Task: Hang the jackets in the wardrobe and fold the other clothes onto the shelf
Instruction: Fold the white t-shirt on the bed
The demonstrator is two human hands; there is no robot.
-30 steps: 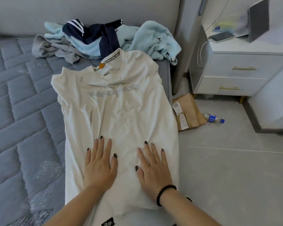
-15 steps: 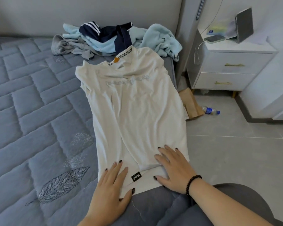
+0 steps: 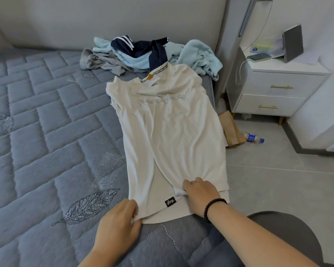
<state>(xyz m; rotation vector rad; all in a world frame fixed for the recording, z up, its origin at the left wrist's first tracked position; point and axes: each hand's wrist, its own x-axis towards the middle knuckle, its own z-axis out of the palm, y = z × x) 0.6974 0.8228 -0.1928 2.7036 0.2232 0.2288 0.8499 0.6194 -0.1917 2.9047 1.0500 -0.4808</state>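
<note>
— White cotton t-shirt point(image 3: 168, 135), where does it lie?
— Flat on the grey-blue quilted mattress point(image 3: 46, 132), collar toward the heap of pale blue, navy and grey clothes point(image 3: 143, 54) beyond it.
— And each hand?
— The left hand point(image 3: 118, 226) pinches the shirt's near hem corner, its fingertips tucked under the cloth. The right hand point(image 3: 201, 193) grips a folded edge just beside the black label point(image 3: 169, 201); its fingertips are hidden too.
— The chest print?
— Too faint to read.
</note>
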